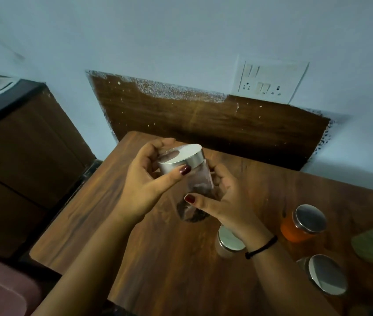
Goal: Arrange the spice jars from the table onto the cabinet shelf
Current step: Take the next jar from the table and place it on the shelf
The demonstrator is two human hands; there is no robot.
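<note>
A clear glass spice jar with a round silver lid and dark contents at its bottom was held tilted above the brown wooden surface. The left grip was curled round the lid, thumb pressed on its rim. The right grip was wrapped round the glass body. Four more silver-lidded jars were seen on the surface at the right: an orange jar, a green jar, a nearest jar, and a jar partly hidden behind the right wrist. A dark wooden cabinet was seen at the left.
</note>
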